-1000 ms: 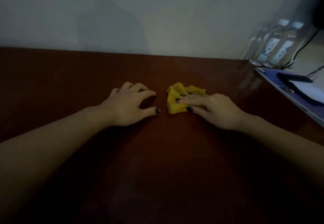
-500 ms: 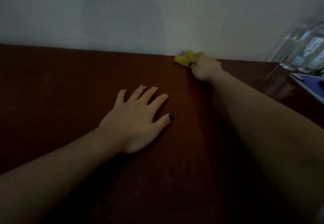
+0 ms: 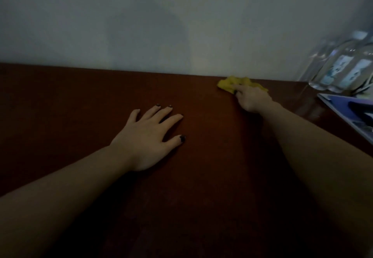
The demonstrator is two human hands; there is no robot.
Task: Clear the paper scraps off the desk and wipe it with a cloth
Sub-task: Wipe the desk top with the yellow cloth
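Crumpled yellow cloth (image 3: 229, 83) at far edge of dark red-brown wooden counter (image 3: 80, 100), against the pale wall, right of middle. Right hand (image 3: 251, 99) on top of it, fingers (image 3: 242, 88) curled down over the fabric, dim light; cloth shows on both sides of the hand. Left hand (image 3: 145, 136) flat on counter mid-surface, fingers spread and straight, holding nothing. Clear plastic bottles (image 3: 343, 70) stand in far right corner. Flat blue tray (image 3: 335, 104) lies along right edge, just beside them.

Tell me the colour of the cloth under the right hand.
Yellow: the cloth under the right hand, in the head view.
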